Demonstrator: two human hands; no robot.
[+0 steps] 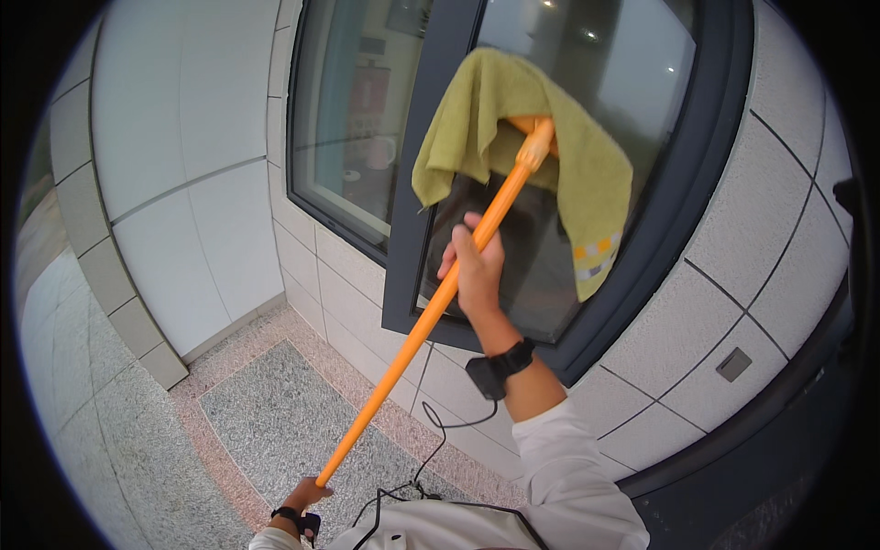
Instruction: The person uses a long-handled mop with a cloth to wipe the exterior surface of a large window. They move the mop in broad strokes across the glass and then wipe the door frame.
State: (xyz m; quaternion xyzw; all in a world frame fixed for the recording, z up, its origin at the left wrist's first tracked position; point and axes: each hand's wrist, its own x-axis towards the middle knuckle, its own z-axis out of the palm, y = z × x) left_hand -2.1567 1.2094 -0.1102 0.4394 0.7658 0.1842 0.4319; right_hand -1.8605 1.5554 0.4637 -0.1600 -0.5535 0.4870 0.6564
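Note:
An orange pole [405, 361] runs slantwise from low left up to a window sash. My right hand [476, 265] is wrapped around its upper part. Lower down, my left hand [309, 493] grips the pole's bottom end. At the top sits an orange head [526, 125], mostly hidden under a draped olive-green towel [598, 185]. The towel hangs down on both sides of the head and has a checked orange and white band near one corner. It is in front of the glass pane [639, 75]; whether it presses on the glass I cannot tell.
A dark grey window frame [405, 289] surrounds the sash, with a fixed pane [344, 137] to its left. Pale wall tiles [763, 206] carry a small grey cover plate [733, 364]. White panels [185, 165] stand at left above the pebbled floor [289, 405]. A black cable [440, 440] dangles from my right wrist.

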